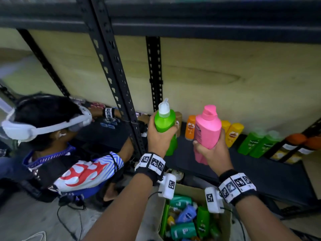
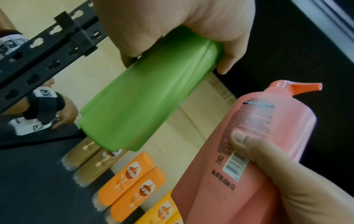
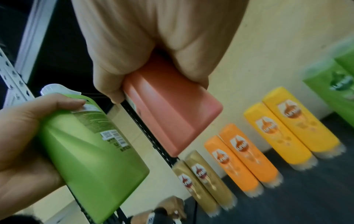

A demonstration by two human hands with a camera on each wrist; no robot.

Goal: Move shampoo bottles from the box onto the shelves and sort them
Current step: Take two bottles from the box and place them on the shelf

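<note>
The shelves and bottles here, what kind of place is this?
Probably a stockroom or shop mock-up: a black metal rack, shampoo bottles lined up by colour on its shelf, and a cardboard box of more on the floor.

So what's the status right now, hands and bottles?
Left hand grips green bottle, right hand grips pink bottle. Both held above shelf. Sorted pairs stand along the back. Nothing in the way.

My right hand (image 3: 153,45) grips the pink bottle (image 3: 172,112) at twelve o'clock. At nine, my left hand (image 3: 25,133) holds the green bottle (image 3: 91,166). Gold (image 3: 203,183), orange (image 3: 241,160) and yellow bottles (image 3: 291,125) stand in pairs on the dark shelf (image 3: 306,197), from six toward three.
</note>
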